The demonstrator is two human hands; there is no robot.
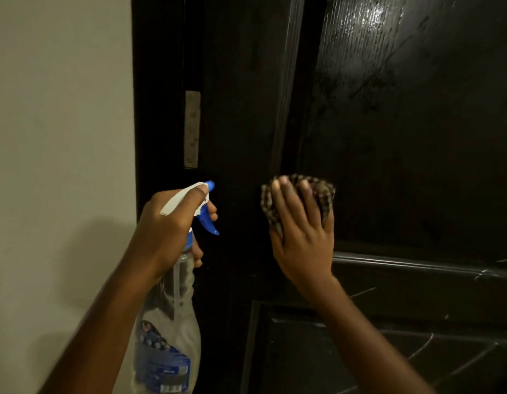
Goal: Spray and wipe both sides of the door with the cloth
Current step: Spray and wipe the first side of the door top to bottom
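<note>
A dark, glossy wooden door with raised panels fills the right of the view; its upper panel shines wet. My right hand presses a bunched checked cloth flat against the door beside the panel's moulding, fingers spread over the cloth. My left hand grips the neck of a clear spray bottle with a white and blue trigger head. The nozzle points at the door's left part, and a finger lies on the trigger.
A plain cream wall takes up the left side. The dark door frame carries a metal plate just above the bottle. A lower door panel shows pale scratch marks.
</note>
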